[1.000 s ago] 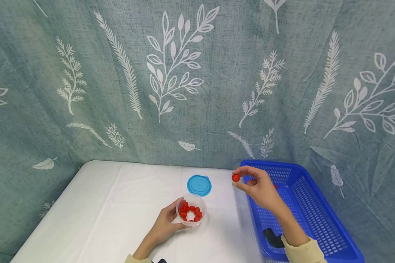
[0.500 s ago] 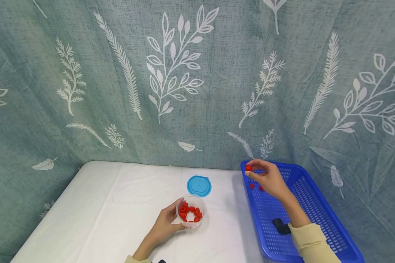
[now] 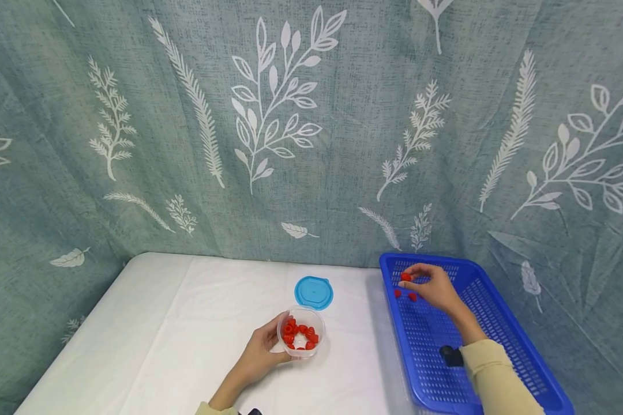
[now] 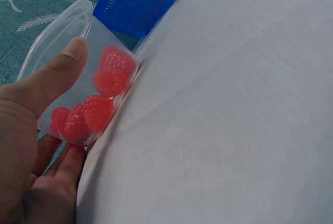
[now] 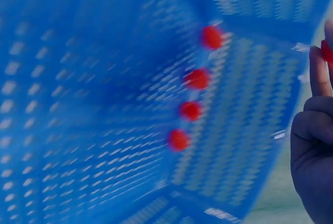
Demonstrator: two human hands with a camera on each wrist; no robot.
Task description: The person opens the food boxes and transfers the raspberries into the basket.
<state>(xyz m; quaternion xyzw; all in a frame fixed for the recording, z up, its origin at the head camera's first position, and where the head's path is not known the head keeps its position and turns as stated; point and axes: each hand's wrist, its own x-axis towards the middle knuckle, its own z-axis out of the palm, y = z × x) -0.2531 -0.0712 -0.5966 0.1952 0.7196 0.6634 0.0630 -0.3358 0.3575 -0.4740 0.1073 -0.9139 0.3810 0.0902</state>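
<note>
My left hand grips a clear plastic tub, its thumb along the wall and its fingers curled on the other side. Several red raspberries lie in the bottom of the tub, which rests on the white cloth. Over the far left part of a blue perforated basket, my right hand pinches a single raspberry between thumb and fingers. In the right wrist view, blurred raspberries lie in a row along the basket's inner edge; the right hand shows only at the frame's side.
A round blue lid lies on the white-covered table just behind the tub. Behind the table hangs a green curtain with white leaf prints, close to the basket's far rim. A black device sits at my right wrist.
My right hand has moved right with the raspberry, from beside the basket's left rim to above its inside, and then a little lower. The left hand and tub have stayed in place.
</note>
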